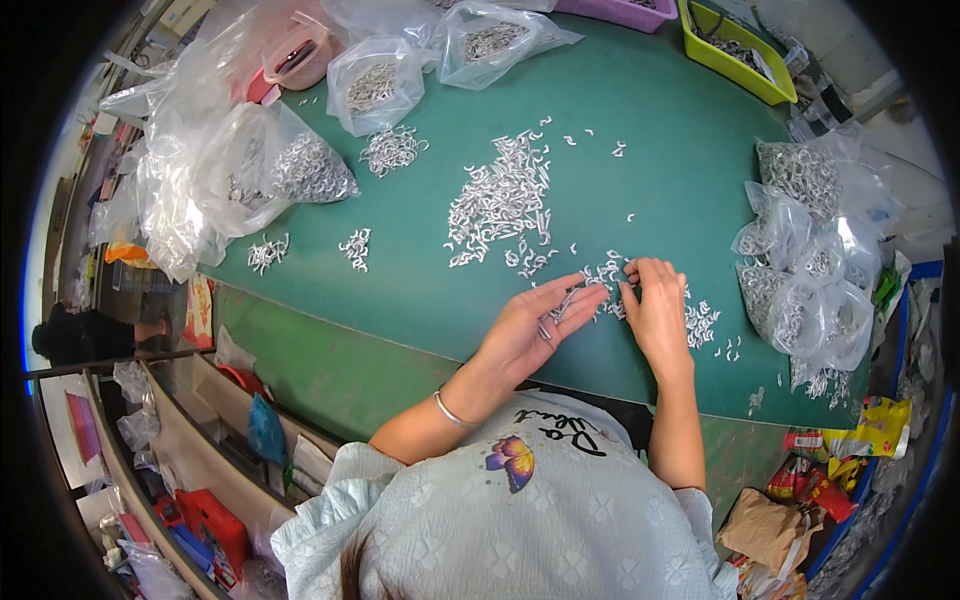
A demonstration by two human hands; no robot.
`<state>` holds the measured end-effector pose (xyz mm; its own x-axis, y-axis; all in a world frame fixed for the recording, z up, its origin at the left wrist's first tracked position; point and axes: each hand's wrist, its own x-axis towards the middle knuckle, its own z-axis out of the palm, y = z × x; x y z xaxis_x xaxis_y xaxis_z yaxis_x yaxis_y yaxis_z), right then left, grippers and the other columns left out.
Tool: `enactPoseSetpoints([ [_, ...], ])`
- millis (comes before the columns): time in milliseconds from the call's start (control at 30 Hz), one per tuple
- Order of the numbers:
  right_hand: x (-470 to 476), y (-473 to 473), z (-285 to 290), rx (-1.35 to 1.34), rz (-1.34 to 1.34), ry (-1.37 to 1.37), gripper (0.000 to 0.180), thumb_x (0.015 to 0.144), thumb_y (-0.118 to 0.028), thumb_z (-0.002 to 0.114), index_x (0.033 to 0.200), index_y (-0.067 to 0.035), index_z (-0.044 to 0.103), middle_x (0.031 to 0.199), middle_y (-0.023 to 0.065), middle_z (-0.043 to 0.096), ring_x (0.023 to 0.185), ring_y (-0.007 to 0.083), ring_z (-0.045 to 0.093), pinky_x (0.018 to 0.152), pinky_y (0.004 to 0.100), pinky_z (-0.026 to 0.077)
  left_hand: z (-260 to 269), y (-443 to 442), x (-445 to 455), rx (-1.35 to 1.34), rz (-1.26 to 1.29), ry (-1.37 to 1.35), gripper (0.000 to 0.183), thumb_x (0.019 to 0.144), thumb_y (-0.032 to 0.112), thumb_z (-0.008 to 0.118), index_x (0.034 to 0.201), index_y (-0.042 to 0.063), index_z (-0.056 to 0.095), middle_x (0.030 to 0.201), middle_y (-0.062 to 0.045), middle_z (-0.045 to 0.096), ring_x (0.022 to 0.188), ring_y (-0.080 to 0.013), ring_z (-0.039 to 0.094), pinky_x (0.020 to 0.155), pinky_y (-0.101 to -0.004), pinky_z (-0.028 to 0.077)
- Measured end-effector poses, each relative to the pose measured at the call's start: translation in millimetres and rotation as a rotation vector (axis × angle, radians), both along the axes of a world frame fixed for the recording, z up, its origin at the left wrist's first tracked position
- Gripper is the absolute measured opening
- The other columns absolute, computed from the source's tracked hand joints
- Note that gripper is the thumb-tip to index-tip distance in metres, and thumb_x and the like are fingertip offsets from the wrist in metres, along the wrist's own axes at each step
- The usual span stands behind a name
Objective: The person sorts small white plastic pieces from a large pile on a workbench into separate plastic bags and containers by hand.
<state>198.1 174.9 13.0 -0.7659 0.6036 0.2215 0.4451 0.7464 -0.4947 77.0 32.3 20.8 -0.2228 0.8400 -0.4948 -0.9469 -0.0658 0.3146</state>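
Observation:
My left hand (534, 324) is turned palm up over the table's near edge, with a few small silvery metal parts (553, 315) lying in the palm and along the fingers. To its right, my right hand (656, 311) reaches palm down, its fingertips bent at a scatter of small curved metal pieces (604, 268). Whether it pinches a piece is hidden. A small heap of curved pieces (702, 324) lies just right of that hand. Beyond both hands spreads a larger pile of silvery metal parts (502, 195) on the green tabletop (420, 300).
Clear plastic bags of metal parts (311, 169) crowd the table's left side. More filled bags (802, 300) line the right end. Small heaps (267, 253) lie at left. A yellow-green tray (739, 52) and a purple tray (622, 11) stand at the back. Wooden shelving (217, 450) is at lower left.

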Motion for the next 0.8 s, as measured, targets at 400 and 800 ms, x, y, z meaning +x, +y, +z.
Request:
enactPoseSetpoints([
  [400, -3.0, 1.9, 1.6, -0.001, 0.049, -0.008, 0.016, 0.076, 0.006, 0.059, 0.091, 0.000, 0.059, 0.084, 0.0134, 0.061, 0.084, 0.0303, 0.056, 0.079, 0.0398, 0.038, -2.5, -1.8, -5.5, 0.055, 0.015, -0.041, 0.046, 0.095, 0.001, 0.049, 0.135, -0.015, 0.033, 0.138, -0.029, 0.042, 0.129, -0.0329, 0.046, 0.108, -0.0363, 0.043],
  [800, -0.8, -14.4, 36.6, -0.452, 0.187, 0.108, 0.015, 0.078, -0.001, 0.066, 0.092, -0.004, 0.063, 0.087, 0.0076, 0.064, 0.081, 0.0211, 0.060, 0.082, 0.0358, 0.045, -18.0, -0.7, 7.3, 0.067, -0.048, -0.160, 0.035, 0.098, 0.012, 0.048, 0.124, -0.010, 0.047, 0.119, -0.020, 0.058, 0.114, -0.0280, 0.057, 0.100, -0.0405, 0.048],
])
